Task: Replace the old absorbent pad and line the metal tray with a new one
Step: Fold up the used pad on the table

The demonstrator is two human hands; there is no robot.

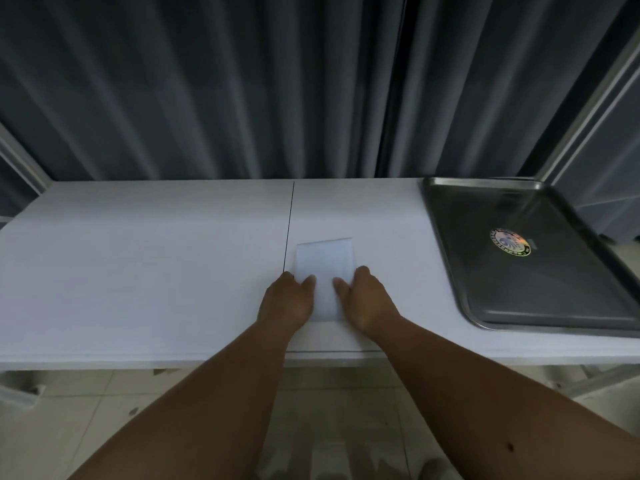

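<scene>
A folded white pad [324, 271] lies flat on the white table [138, 271], near the front edge and just right of the table's centre seam. The left hand [289, 299] grips the pad's left edge, thumb on top. The right hand [365, 299] grips the right edge the same way. The metal tray [446, 237] sits bare at the table's right end, well apart from the pad, with a round sticker [510, 241] on its floor.

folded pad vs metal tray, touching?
Apart. The head view shows bare white table between the folded pad, gripped by both hands, and the metal tray to its right.
</scene>
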